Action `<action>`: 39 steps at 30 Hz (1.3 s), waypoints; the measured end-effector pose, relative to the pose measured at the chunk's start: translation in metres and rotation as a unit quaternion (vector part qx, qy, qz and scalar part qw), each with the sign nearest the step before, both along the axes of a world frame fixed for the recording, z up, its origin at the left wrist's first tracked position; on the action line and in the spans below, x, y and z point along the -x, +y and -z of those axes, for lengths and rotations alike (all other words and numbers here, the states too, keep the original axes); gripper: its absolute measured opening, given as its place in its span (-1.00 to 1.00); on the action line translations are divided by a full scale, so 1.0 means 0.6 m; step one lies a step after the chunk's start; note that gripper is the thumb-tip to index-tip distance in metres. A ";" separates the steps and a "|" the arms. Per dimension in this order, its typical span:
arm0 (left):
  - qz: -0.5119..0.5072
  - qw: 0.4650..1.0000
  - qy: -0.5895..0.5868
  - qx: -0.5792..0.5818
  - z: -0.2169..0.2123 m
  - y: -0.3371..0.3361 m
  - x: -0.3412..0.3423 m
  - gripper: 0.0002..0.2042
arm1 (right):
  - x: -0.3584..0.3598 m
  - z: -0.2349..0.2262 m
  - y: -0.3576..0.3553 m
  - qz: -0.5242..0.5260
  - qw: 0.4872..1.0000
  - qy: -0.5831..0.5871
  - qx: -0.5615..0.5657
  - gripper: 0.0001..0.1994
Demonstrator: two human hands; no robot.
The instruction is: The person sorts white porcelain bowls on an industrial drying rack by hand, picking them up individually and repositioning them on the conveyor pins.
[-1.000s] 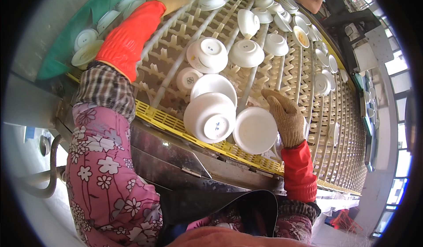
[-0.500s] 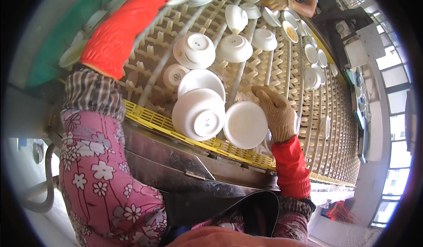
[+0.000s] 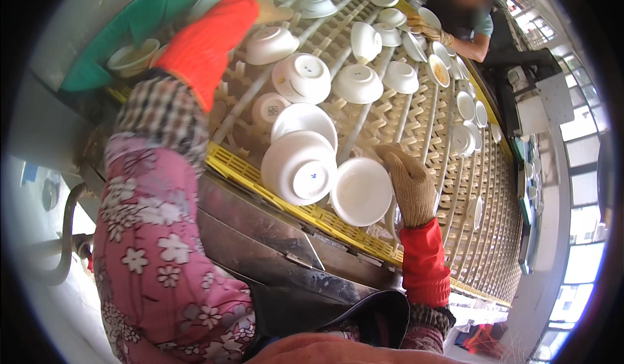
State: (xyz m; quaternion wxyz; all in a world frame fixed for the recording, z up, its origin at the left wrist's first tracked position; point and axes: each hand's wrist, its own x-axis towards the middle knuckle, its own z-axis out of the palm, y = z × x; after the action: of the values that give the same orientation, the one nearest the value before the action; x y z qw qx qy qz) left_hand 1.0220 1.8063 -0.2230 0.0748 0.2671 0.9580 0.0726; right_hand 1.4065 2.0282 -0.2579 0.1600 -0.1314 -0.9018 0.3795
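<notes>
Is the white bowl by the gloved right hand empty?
Empty. The white bowl beside the right hand faces the camera, its inside plain white, nothing in it.

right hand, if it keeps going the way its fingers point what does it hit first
The right hand points up along the peg rack. Bare pegs lie just ahead; the first dish in that line looks like the upside-down white bowl, though depth is hard to judge.

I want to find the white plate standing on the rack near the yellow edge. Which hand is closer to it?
Right. The right hand is at the white plate, right beside its rim. The left hand reaches far up the rack, well away from it.
</notes>
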 end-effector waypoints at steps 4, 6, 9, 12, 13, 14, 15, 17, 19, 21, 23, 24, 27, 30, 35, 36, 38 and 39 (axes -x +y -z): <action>-0.069 0.998 -0.004 -0.013 0.037 0.028 0.013 -0.29 | -0.007 0.001 0.006 -0.036 0.998 0.020 -0.040 -0.75; -0.058 0.997 -0.028 -0.030 0.034 0.026 0.016 -0.32 | -0.007 -0.003 0.000 -0.027 1.000 0.007 -0.009 -0.75; -0.112 0.990 0.052 -0.065 0.054 0.013 0.034 -0.41 | -0.006 -0.006 -0.005 -0.032 0.999 0.012 -0.010 -0.74; -0.082 0.995 0.040 -0.024 0.032 0.020 0.012 -0.51 | -0.010 0.008 0.016 -0.063 0.995 0.035 -0.062 -0.75; -0.076 0.993 0.089 -0.010 0.028 0.023 -0.006 -0.54 | -0.011 0.010 0.016 -0.052 0.996 0.033 -0.061 -0.75; -0.069 0.988 0.138 0.004 0.026 0.027 -0.026 -0.58 | -0.011 0.009 0.016 -0.043 0.997 0.028 -0.052 -0.75; -0.062 0.980 0.187 0.018 0.020 0.030 -0.044 -0.61 | -0.012 0.009 0.014 -0.035 0.998 0.021 -0.043 -0.75; -0.019 0.976 0.212 0.052 -0.024 0.027 -0.075 -0.67 | -0.010 0.006 0.000 -0.043 0.999 0.005 -0.005 -0.76; 0.045 0.979 0.196 0.032 -0.063 0.064 -0.115 -0.72 | -0.011 0.014 0.004 -0.045 0.999 -0.008 0.019 -0.76; 0.189 0.960 0.154 -0.141 -0.065 0.117 -0.186 -0.64 | -0.004 0.019 0.010 -0.051 0.999 -0.004 0.013 -0.76; 0.277 0.912 0.159 -0.256 -0.068 0.116 -0.225 -0.45 | -0.008 0.022 0.012 -0.056 0.998 0.013 -0.023 -0.76; 0.300 0.894 0.211 -0.258 -0.064 0.081 -0.229 -0.42 | -0.010 0.027 0.015 -0.055 0.997 0.024 -0.047 -0.76; 0.085 0.986 0.138 -0.043 -0.096 -0.067 -0.248 -0.58 | -0.002 0.036 0.011 -0.058 0.995 0.032 -0.075 -0.74; -0.105 0.964 0.172 0.172 -0.076 -0.211 -0.226 -0.71 | 0.014 0.055 0.017 -0.085 0.994 0.052 -0.044 -0.70; -0.329 0.872 0.105 0.347 -0.011 -0.269 -0.182 -0.75 | 0.021 0.063 0.012 -0.117 0.985 0.119 -0.040 -0.70; -0.337 0.879 0.132 0.310 -0.004 -0.268 -0.182 -0.74 | 0.023 0.059 0.013 -0.124 0.983 0.127 -0.047 -0.72; -0.342 0.887 0.193 0.243 -0.007 -0.273 -0.176 -0.70 | 0.026 0.063 0.010 -0.146 0.973 0.157 -0.088 -0.74; -0.339 0.903 0.197 0.175 -0.011 -0.284 -0.174 -0.68 | 0.028 0.066 0.005 -0.148 0.974 0.152 -0.074 -0.73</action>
State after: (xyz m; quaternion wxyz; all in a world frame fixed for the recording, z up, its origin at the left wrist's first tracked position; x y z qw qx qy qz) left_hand 1.1261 1.6360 -0.2162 -0.0994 -0.0821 0.9832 -0.1290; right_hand 1.3900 2.0311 -0.2978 0.2466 0.0746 -0.9020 0.3463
